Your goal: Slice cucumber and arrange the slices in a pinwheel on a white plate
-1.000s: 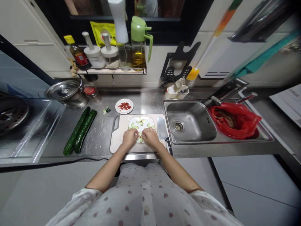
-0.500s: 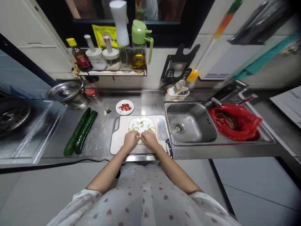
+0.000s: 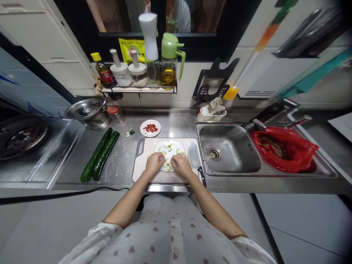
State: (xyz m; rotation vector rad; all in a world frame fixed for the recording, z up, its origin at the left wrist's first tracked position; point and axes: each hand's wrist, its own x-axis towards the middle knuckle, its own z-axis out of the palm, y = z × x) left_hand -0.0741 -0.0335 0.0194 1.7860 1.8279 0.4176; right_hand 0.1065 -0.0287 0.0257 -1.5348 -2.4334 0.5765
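Observation:
A white plate [image 3: 171, 144] lies on the cutting board [image 3: 140, 168], set with pale green cucumber slices [image 3: 169, 147] in small clusters with red bits at some centres. My left hand [image 3: 154, 163] hovers over the plate's near left part, fingers curled together. Opposite it, my right hand [image 3: 182, 164] covers the near right part, its fingers likewise bent and pressed together. Between them shows a near cluster of slices [image 3: 168, 165]. Whatever the fingertips may hold is too small to see. A cleaver [image 3: 193, 152] rests on the board's right side, its black handle towards me.
A small white dish [image 3: 142, 129] of chopped red pieces stands behind the board. Two whole cucumbers [image 3: 100, 156] lie to the left, near cucumber scraps [image 3: 129, 132]. Right of the board is the sink [image 3: 231, 146], with a red plastic bag [image 3: 291, 150] beside it. A seasoning shelf [image 3: 140, 89] hangs above.
My hands have drawn slightly apart, uncovering more of the near cucumber cluster between them. The whole view has shifted a little as my head moved.

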